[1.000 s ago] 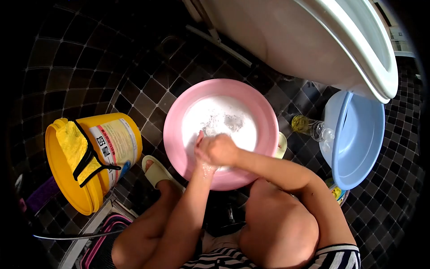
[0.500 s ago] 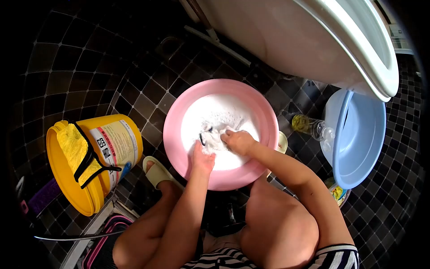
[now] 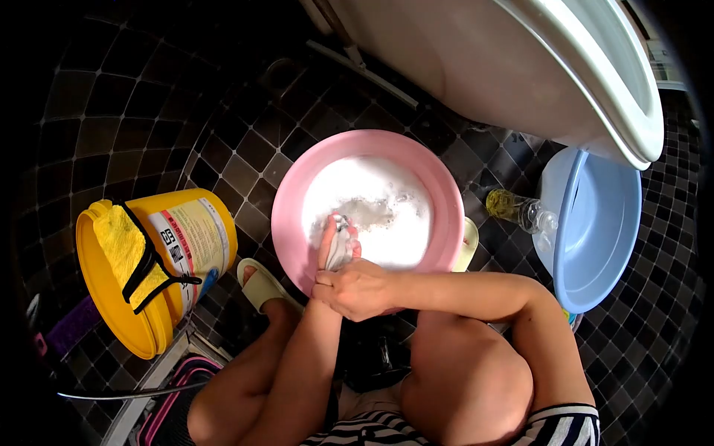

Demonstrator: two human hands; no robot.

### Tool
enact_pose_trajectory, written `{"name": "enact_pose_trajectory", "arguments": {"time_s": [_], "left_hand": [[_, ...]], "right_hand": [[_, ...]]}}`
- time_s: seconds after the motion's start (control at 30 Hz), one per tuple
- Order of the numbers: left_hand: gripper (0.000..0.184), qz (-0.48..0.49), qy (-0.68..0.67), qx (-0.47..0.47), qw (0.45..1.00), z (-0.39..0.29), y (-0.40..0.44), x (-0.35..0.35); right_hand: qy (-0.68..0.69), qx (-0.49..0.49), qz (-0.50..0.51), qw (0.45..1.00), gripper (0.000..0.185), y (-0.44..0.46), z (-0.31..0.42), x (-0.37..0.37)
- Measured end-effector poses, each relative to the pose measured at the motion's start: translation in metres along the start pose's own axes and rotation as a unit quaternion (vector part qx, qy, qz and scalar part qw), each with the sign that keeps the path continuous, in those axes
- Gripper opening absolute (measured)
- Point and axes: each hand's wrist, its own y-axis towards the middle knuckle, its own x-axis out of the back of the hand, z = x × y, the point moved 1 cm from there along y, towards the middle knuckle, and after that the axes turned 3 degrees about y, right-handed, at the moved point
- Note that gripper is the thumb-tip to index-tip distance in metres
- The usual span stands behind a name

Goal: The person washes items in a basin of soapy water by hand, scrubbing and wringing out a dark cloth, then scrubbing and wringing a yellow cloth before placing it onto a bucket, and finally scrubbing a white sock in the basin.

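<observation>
A wet white cloth [image 3: 340, 250] with a small dark patch at its upper end lies bunched in my left hand [image 3: 326, 251], over the near left side of a pink basin [image 3: 292, 178]. The fingers of my left hand curl around the cloth. My right hand [image 3: 355, 288] is closed at the cloth's lower end, against my left wrist, at the basin's near rim. Its fingertips are partly hidden. White suds [image 3: 394, 238] fill the basin, with a greyish thin spot in the middle.
A yellow bucket [image 3: 216, 230] lies tilted at left, a yellow cloth [image 3: 123, 245] with black trim hanging over its rim. At right are a clear bottle [image 3: 513, 209] with yellow liquid and a light blue basin [image 3: 606, 230]. A white washbasin [image 3: 476, 67] overhangs the dark tiled floor.
Both hands were working the white cloth in the middle of the suds. My left hand has lifted the cloth clear of the foam, and my right hand has moved left and nearer, onto its lower end.
</observation>
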Motion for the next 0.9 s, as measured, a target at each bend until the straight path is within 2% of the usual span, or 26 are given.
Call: {"name": "enact_pose_trajectory", "arguments": {"time_s": [0.07,0.1,0.13,0.17,0.2,0.27,0.33,0.37,0.43,0.47,0.5,0.53,0.57,0.6,0.67,0.7,0.73,0.77,0.8,0.83,0.87,0.9], "left_hand": [[0.028,0.139,0.010,0.092,0.986,0.002,-0.002,0.000],[0.029,0.072,0.005,0.057,0.996,0.013,-0.004,-0.008],[0.030,0.005,-0.001,0.021,1.000,0.025,-0.008,-0.026],[0.032,-0.063,-0.008,-0.015,0.998,0.030,-0.009,-0.035],[0.039,-0.122,0.017,-0.011,0.992,0.030,0.006,-0.026],[0.040,-0.186,0.069,-0.021,0.980,0.028,-0.004,-0.050],[0.040,-0.131,0.043,-0.005,0.990,0.023,-0.001,-0.031],[0.039,-0.142,0.071,-0.009,0.987,0.020,0.000,-0.023],[0.041,-0.166,0.128,-0.017,0.978,0.014,0.001,-0.009],[0.039,-0.148,0.083,-0.006,0.985,0.019,-0.002,-0.012],[0.038,-0.132,0.038,0.007,0.990,0.024,-0.004,-0.017],[0.037,-0.149,-0.019,0.023,0.988,0.035,-0.013,-0.051],[0.038,-0.097,-0.018,0.027,0.995,0.038,-0.001,-0.027],[0.050,-0.204,0.069,-0.016,0.976,0.039,-0.006,-0.052],[0.055,-0.253,0.148,0.010,0.956,0.033,-0.013,-0.061],[0.047,-0.112,0.072,-0.025,0.991,0.031,0.000,-0.028],[0.047,-0.111,0.073,-0.025,0.991,0.028,0.002,-0.019],[0.046,-0.206,0.058,-0.025,0.977,0.024,0.002,-0.012],[0.046,-0.299,0.042,-0.025,0.953,0.023,0.002,-0.004],[0.043,-0.315,0.032,-0.034,0.948,0.025,-0.002,0.004],[0.043,-0.316,0.032,-0.033,0.948,0.027,-0.003,0.011],[0.042,-0.322,0.050,-0.021,0.945,0.029,-0.005,0.015]], "right_hand": [[-0.075,-0.019,-0.024,0.997,0.018,-0.001,-0.012,-0.001],[-0.131,-0.041,-0.083,0.987,0.019,-0.002,-0.038,-0.013],[-0.129,-0.062,-0.113,0.983,0.016,-0.003,-0.056,-0.002],[-0.179,-0.167,-0.080,0.966,0.015,-0.003,-0.071,0.009],[-0.150,-0.208,-0.142,0.956,0.015,-0.004,-0.083,0.017],[-0.164,-0.232,-0.203,0.937,0.015,-0.006,-0.087,0.020],[-0.100,-0.195,-0.167,0.961,0.016,-0.007,-0.063,0.009],[-0.119,-0.153,-0.136,0.971,0.017,-0.008,-0.054,-0.006],[-0.105,-0.066,-0.156,0.980,0.019,-0.004,-0.033,-0.009],[-0.120,-0.039,-0.163,0.979,0.019,-0.004,-0.034,-0.011],[-0.125,-0.109,-0.130,0.977,0.017,-0.006,-0.044,-0.009],[-0.132,-0.179,-0.098,0.970,0.018,-0.009,-0.061,-0.002],[-0.129,-0.194,-0.113,0.966,0.016,-0.012,-0.077,0.006],[-0.137,-0.231,-0.137,0.953,0.018,-0.012,-0.087,0.014],[-0.139,-0.285,-0.110,0.942,0.023,-0.021,-0.103,0.038],[-0.152,-0.298,-0.150,0.931,0.023,-0.028,-0.111,0.043],[-0.163,-0.310,-0.191,0.917,0.024,-0.034,-0.118,0.046],[-0.164,-0.310,-0.192,0.917,0.024,-0.039,-0.122,0.045],[-0.178,-0.356,-0.195,0.896,0.025,-0.045,-0.124,0.044],[-0.191,-0.402,-0.197,0.873,0.026,-0.049,-0.127,0.041],[-0.191,-0.403,-0.197,0.873,0.026,-0.053,-0.127,0.033],[-0.217,-0.380,-0.105,0.893,0.027,-0.058,-0.123,0.020]]}}
